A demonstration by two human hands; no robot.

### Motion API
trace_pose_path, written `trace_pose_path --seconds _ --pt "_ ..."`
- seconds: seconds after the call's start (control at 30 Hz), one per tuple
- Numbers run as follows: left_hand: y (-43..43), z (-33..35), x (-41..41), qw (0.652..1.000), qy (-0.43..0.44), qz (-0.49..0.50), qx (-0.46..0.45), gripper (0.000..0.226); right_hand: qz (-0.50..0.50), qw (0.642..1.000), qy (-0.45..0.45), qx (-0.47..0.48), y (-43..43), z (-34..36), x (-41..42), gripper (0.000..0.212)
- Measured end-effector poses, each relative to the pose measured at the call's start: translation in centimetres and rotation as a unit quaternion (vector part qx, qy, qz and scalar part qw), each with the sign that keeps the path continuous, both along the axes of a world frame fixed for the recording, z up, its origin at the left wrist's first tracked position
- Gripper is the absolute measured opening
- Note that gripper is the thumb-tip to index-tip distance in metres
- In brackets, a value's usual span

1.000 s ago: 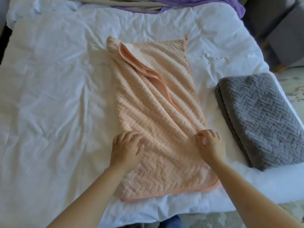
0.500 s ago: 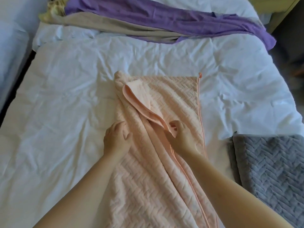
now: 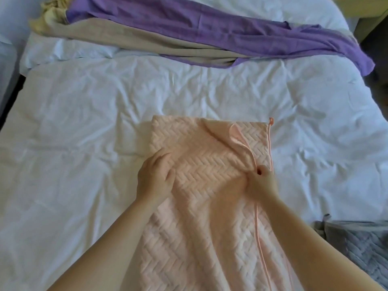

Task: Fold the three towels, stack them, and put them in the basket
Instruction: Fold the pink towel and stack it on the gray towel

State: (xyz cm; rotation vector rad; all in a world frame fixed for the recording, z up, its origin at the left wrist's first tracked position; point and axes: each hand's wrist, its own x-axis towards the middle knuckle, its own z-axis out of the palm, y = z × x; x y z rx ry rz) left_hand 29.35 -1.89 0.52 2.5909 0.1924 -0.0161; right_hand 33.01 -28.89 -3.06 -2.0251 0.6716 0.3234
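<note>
A peach towel (image 3: 205,164) with a herringbone weave lies lengthwise on the white bed, folded in half along its length. Its upper layer is rucked near the far right corner. My left hand (image 3: 156,180) lies flat on the towel's left edge, fingers spread. My right hand (image 3: 261,179) pinches the trimmed edge of the upper layer near the right side. A folded grey towel (image 3: 357,246) sits at the lower right, partly out of frame. No basket is in view.
The white sheet of the bed (image 3: 84,143) is wrinkled all round the towel. A purple cloth (image 3: 231,32) and a beige cloth (image 3: 130,40) lie bunched across the far end. The bed's right edge drops off near a wooden piece (image 3: 365,9).
Both hands moved up the towel from its near end. The right hand has pulled the loose upper layer to the right, so it now covers most of the lower layer. The view tilted further up the bed.
</note>
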Motion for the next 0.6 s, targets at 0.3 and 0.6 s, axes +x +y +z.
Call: trace_pose_path --seconds 0.3,0.6 --pt "3.8 -1.0 11.9 0.998 0.005 0.034 0.057 0.050 0.060 0.998 0.003 0.006 1.4 0.6 8.0 0.028" --pt "5.7 -3.7 17.4 0.988 0.107 -0.026 0.105 0.031 -0.044 0.997 -0.056 -0.028 -3.9 -0.9 10.4 0.018"
